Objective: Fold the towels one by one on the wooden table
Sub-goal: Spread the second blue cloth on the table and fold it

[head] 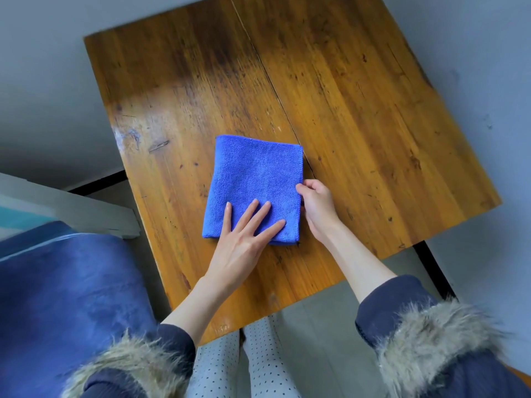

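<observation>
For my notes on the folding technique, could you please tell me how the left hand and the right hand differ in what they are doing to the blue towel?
The left hand lies flat with straight, spread fingers on the blue towel, pressing its near part; the right hand has curled fingers that pinch the towel's right edge. The left rests on top, the right sits beside it. Both touch the towel.

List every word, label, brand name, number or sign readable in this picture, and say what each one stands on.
None: no readable text anywhere in the head view.
Blue towel: plain cloth, no tag or label showing.
Wooden table: only grain, scratches and dark stains, no writing.
Fur-trimmed sleeves: no logo visible.
Dotted trousers: a dot pattern, not characters.
</observation>
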`<state>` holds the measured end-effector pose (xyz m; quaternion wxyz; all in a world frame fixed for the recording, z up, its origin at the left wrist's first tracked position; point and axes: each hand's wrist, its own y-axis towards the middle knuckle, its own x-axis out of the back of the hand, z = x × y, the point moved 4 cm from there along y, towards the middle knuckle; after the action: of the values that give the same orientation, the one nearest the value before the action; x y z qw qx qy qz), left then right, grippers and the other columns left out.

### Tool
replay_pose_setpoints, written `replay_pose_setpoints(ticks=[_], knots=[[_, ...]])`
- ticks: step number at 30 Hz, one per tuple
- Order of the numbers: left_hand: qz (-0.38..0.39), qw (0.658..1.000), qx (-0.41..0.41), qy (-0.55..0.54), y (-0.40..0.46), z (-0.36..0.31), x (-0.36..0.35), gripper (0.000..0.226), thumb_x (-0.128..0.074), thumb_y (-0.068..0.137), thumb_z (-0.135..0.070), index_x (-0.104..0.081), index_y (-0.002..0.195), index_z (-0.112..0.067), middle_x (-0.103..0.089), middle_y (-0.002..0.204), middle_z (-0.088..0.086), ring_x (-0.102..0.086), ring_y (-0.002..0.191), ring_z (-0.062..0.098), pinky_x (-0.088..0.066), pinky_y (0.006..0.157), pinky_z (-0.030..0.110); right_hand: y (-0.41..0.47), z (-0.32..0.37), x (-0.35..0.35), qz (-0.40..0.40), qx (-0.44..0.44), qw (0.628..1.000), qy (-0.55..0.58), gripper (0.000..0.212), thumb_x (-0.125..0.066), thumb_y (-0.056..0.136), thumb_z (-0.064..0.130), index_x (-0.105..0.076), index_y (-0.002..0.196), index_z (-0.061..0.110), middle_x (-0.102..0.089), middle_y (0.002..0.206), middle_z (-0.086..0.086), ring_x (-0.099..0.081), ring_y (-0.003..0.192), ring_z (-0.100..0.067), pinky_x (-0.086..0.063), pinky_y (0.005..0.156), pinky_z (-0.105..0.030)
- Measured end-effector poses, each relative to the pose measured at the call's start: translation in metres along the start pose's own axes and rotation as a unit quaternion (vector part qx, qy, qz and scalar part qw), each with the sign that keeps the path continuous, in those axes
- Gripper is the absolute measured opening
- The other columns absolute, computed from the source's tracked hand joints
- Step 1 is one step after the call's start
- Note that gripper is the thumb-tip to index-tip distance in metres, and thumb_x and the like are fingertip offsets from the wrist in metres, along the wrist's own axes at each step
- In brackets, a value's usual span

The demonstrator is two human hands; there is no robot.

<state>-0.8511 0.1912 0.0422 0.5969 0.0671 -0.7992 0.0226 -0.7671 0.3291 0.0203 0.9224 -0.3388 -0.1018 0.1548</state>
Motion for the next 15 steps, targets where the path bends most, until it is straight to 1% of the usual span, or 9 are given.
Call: replay_pose_setpoints(ticks=[2,5,7,9,10,12,13,14,15], knots=[[0.007,1.0,0.001,0.004,0.0,0.002,-0.002,0.05,-0.071,0.081,-0.01,-0.058,0.125,-0.029,-0.05,0.138,0.011,-0.046,0.128,0.035,-0.024,0.103,0.067,0.001,0.001,0.0,0.005,0.003,0.999,-0.036,0.02,-0.05,0.093,0.014,-0.056,0.11,0.003,-0.062,0.113,-0.014,-0.059,0.106,-0.029,-0.047,0.09,-0.042],[0.027,1.0,-0.001,0.006,-0.001,0.003,-0.003,0.045,-0.067,0.085,-0.016,-0.057,0.127,-0.028,-0.048,0.14,0.011,-0.044,0.129,0.034,-0.022,0.104,0.067,0.002,0.006,0.001,0.01,0.024,0.996,-0.084,0.014,-0.053,0.092,0.013,-0.055,0.104,0.007,-0.063,0.11,-0.012,-0.06,0.102,-0.026,-0.049,0.088,-0.04],[0.039,0.999,-0.005,-0.005,-0.003,0.001,-0.001,0.039,-0.054,0.091,-0.027,-0.054,0.13,-0.026,-0.045,0.143,0.009,-0.04,0.132,0.033,-0.017,0.106,0.065,0.001,0.009,0.002,-0.007,0.044,0.991,-0.123,0.014,-0.055,0.09,0.011,-0.053,0.104,0.011,-0.062,0.106,-0.009,-0.06,0.101,-0.025,-0.049,0.091,-0.04],[0.043,0.999,-0.004,-0.025,-0.001,0.002,0.006,0.042,-0.04,0.094,-0.033,-0.051,0.133,-0.023,-0.041,0.146,0.008,-0.033,0.136,0.03,-0.011,0.109,0.062,-0.004,0.014,0.005,-0.059,0.106,0.971,-0.206,0.022,-0.056,0.089,0.011,-0.053,0.11,0.008,-0.057,0.107,-0.008,-0.057,0.103,-0.027,-0.044,0.093,-0.038],[0.031,0.999,0.001,-0.031,0.002,0.005,0.011,0.042,-0.036,0.095,-0.031,-0.05,0.134,-0.021,-0.039,0.147,0.007,-0.03,0.138,0.029,-0.01,0.111,0.06,-0.009,0.018,0.005,-0.089,0.163,0.949,-0.254,0.026,-0.054,0.089,0.011,-0.052,0.114,0.006,-0.054,0.112,-0.01,-0.055,0.106,-0.027,-0.041,0.094,-0.036],[-0.006,0.999,0.025,-0.028,0.014,0.017,0.023,0.043,-0.032,0.096,-0.023,-0.048,0.134,-0.014,-0.038,0.147,0.009,-0.027,0.14,0.03,-0.009,0.112,0.057,-0.024,0.026,-0.002,-0.118,0.297,0.885,-0.34,0.031,-0.049,0.09,0.008,-0.052,0.12,0.0,-0.05,0.123,-0.017,-0.048,0.115,-0.032,-0.035,0.099,-0.036],[-0.021,0.999,0.041,-0.02,0.023,0.025,0.028,0.043,-0.031,0.096,-0.019,-0.047,0.135,-0.011,-0.037,0.147,0.011,-0.027,0.139,0.031,-0.01,0.112,0.056,-0.029,0.028,-0.01,-0.114,0.349,0.847,-0.385,0.034,-0.047,0.091,0.006,-0.051,0.124,-0.002,-0.048,0.128,-0.021,-0.044,0.122,-0.035,-0.032,0.103,-0.039],[-0.031,0.998,0.055,-0.008,0.032,0.033,0.032,0.042,-0.031,0.096,-0.016,-0.045,0.136,-0.008,-0.036,0.148,0.013,-0.026,0.139,0.033,-0.011,0.112,0.055,-0.031,0.027,-0.018,-0.102,0.382,0.81,-0.433,0.037,-0.045,0.092,0.006,-0.048,0.128,-0.003,-0.044,0.135,-0.023,-0.037,0.13,-0.037,-0.027,0.109,-0.042],[-0.034,0.997,0.066,0.004,0.041,0.041,0.034,0.042,-0.033,0.096,-0.012,-0.043,0.136,-0.005,-0.034,0.148,0.015,-0.026,0.139,0.034,-0.012,0.112,0.055,-0.03,0.026,-0.027,-0.089,0.398,0.777,-0.48,0.041,-0.043,0.093,0.008,-0.044,0.133,-0.002,-0.037,0.143,-0.022,-0.028,0.137,-0.035,-0.02,0.113,-0.045]])
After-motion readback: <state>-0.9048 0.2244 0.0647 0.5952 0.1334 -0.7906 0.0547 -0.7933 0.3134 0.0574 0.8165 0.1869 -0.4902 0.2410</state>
